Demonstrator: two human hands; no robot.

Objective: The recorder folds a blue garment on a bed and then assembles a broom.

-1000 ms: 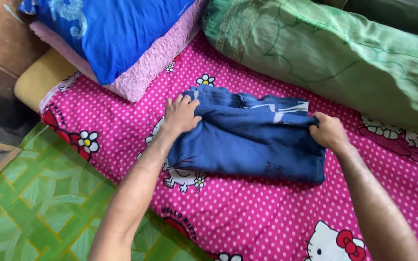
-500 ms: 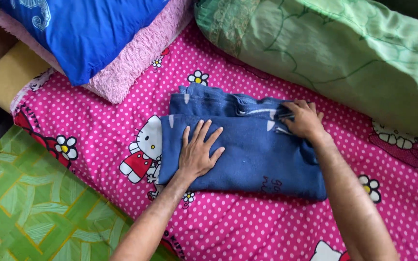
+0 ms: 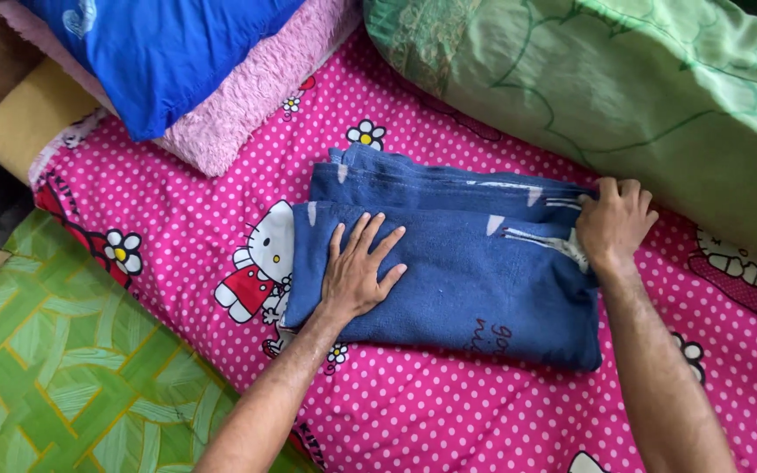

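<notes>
Right hand (image 3: pixel 613 224) now at cloth (image 3: pixel 457 271) corner

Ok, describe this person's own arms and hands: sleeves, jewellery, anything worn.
Both forearms are bare as far as the picture shows, with no sleeves in view. The left hand and the right hand wear no gloves, and no watch, bracelet or ring is visible.
</notes>
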